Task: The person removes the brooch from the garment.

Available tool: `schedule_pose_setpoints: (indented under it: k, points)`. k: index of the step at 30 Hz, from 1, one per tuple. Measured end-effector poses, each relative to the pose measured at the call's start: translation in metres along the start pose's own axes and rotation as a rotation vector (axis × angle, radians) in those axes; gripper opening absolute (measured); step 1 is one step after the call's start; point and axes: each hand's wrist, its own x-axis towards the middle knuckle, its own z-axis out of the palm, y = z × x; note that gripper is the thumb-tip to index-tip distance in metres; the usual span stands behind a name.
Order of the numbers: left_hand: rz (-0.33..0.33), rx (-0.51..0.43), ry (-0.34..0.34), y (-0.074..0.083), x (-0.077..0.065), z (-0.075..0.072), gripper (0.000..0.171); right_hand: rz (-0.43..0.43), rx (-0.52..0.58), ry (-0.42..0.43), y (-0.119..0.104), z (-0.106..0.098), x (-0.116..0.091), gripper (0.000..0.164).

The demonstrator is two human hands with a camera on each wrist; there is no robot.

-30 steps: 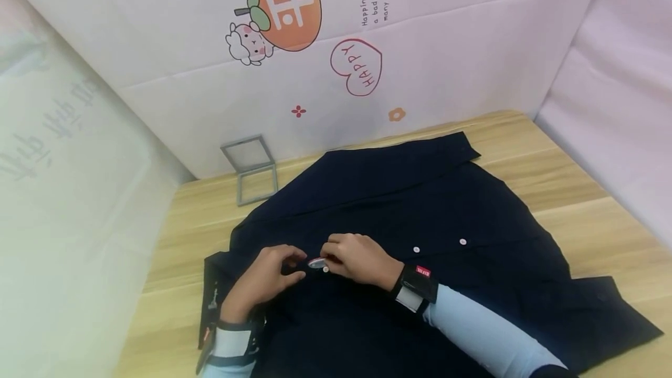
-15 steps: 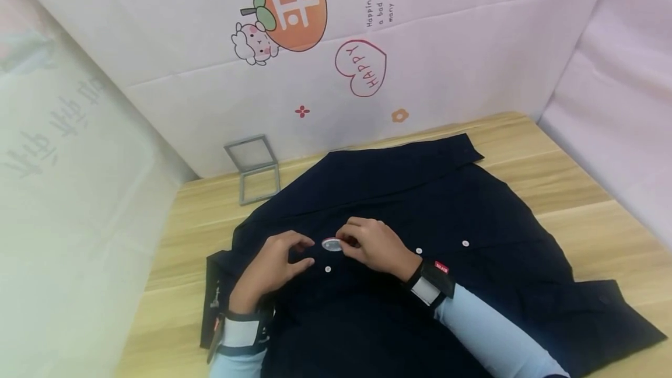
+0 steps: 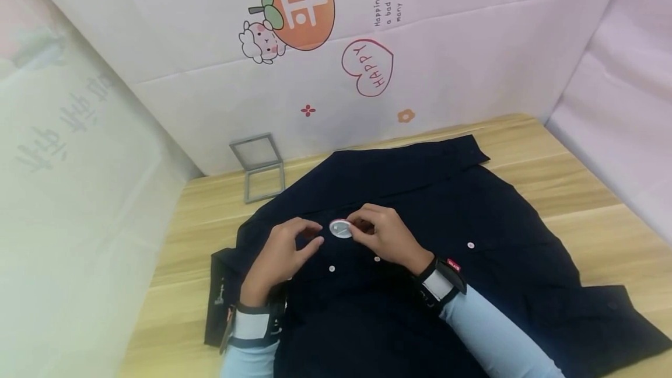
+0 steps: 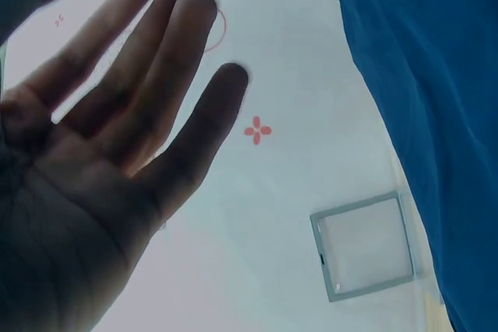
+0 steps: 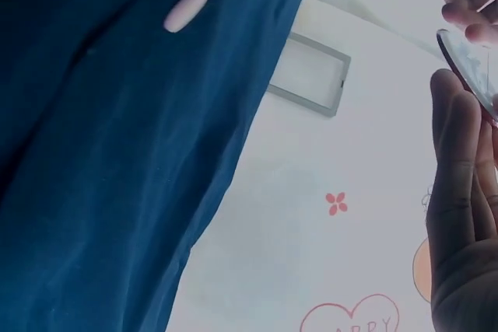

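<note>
badge (image 3: 339,228) and right hand (image 3: 387,235) have shifted away from the button (image 3: 332,269) over the last second, toward the far side of the shirt (image 3: 446,200). left hand (image 3: 283,254) has come along too. right hand is pinching the badge by its edge, back side showing, with what looks like a pin (image 3: 342,230). left hand is holding nothing, fingers loosely bent just beside the badge. reads to me like getting the pin ready, so next move probably calls for left fingertips on the pin while the right stays firm.
</note>
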Motion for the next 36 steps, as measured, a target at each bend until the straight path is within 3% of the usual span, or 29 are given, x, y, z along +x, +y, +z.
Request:
schedule_pose_setpoints:
  k: [7, 11, 18, 28, 36]
  points:
    - [0.032, -0.024, 0.239, 0.009, 0.011, 0.003, 0.014, -0.024, 0.058, 0.06, -0.008, -0.011, 0.007, 0.011]
    - [0.043, -0.108, 0.316, 0.012, 0.015, 0.005, 0.015, -0.018, 0.085, 0.089, -0.015, -0.016, 0.012, 0.011]
    - [0.073, -0.322, 0.242, 0.014, 0.02, 0.012, 0.021, 0.018, 0.142, 0.093, -0.018, -0.015, 0.012, 0.012]
    - [0.096, -0.308, 0.254, 0.01, 0.02, 0.014, 0.016, 0.047, 0.173, 0.077, -0.019, -0.013, 0.013, 0.013]
    - [0.114, -0.365, 0.321, 0.021, 0.022, 0.005, 0.016, 0.093, 0.272, 0.117, -0.018, -0.016, 0.014, 0.015]
